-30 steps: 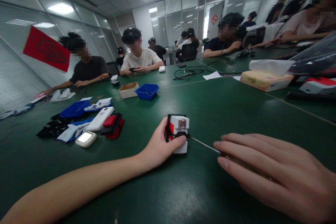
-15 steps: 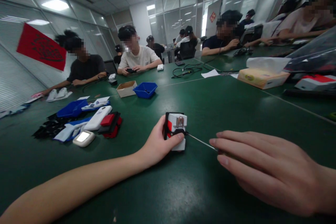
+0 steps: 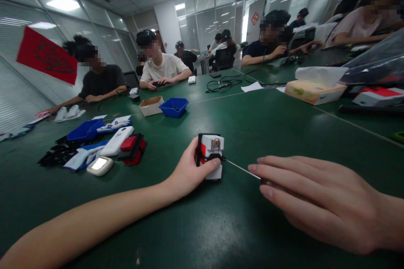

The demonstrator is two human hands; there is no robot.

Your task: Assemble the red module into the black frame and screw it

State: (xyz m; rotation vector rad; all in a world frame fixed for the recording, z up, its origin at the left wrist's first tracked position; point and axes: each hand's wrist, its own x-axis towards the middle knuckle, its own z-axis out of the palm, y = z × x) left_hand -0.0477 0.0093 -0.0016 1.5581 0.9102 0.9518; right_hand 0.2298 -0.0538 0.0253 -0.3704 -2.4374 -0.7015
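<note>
My left hand [image 3: 192, 166] grips a small white, red and black device [image 3: 212, 147] on the green tabletop, with the thumb across its near side. A metal bracket shows on the device's upper part. From the right, the thin shaft of a screwdriver [image 3: 241, 168] reaches the black part beside my left thumb, and its tip looks to be touching there. My right hand [image 3: 322, 197] holds the screwdriver's dark handle between thumb and fingers. Most of the handle is hidden under the fingers.
Left on the green table [image 3: 246, 126] lie a red and black device [image 3: 132, 149], a white device [image 3: 117, 141], a white-framed gadget [image 3: 100, 165], gloves and black pieces. Farther off are a blue bin [image 3: 174, 107], a cardboard box [image 3: 150, 106] and a tissue pack [image 3: 315, 90]. Several people sit around.
My right fingers have shifted slightly along the screwdriver, and a little more of its handle shows. The device stays in my left hand. The whole view has moved slightly.
</note>
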